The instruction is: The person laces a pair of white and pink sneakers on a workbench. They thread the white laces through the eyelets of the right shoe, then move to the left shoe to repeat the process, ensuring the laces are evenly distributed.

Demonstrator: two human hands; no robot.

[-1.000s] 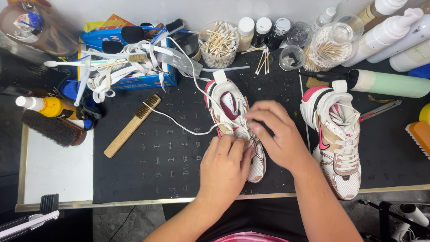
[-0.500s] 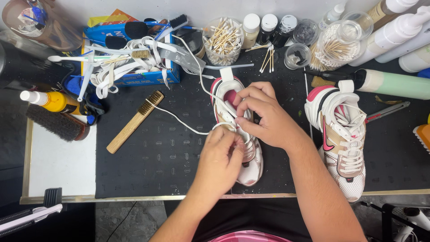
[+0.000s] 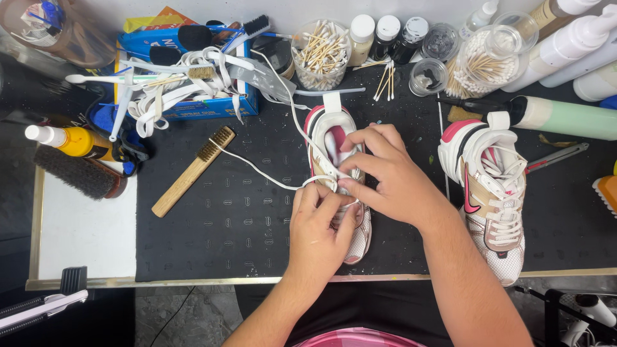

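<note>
White lace (image 3: 257, 170) is the thing both hands work on, threaded into the pink-and-white sneaker (image 3: 335, 160) that lies in the middle of the black mat (image 3: 212, 218) on the counter (image 3: 83, 231). The shoe's long axis runs near to far, heel tab at the far end, toe toward the person and largely hidden under the hands. The left hand (image 3: 320, 225) comes in from the near side and sits over the forefoot, its fingertips pinched shut on the lace at the eyelet row; the right hand (image 3: 385, 177) reaches across from the right and its thumb and forefinger are closed on the same lace just beside them, over the tongue. So the grip of both hands meets at mid-shoe, touching. From that point the loose lace runs away to the left, across the mat toward the head of the wooden brush (image 3: 191, 171), while another strand climbs to the far side toward the blue box (image 3: 186, 106) heaped with white laces. The slack thus lies left and far of the grip, on the left hand's side. The second sneaker (image 3: 491, 193), already laced, lies well apart to the right, parallel to the first.
</note>
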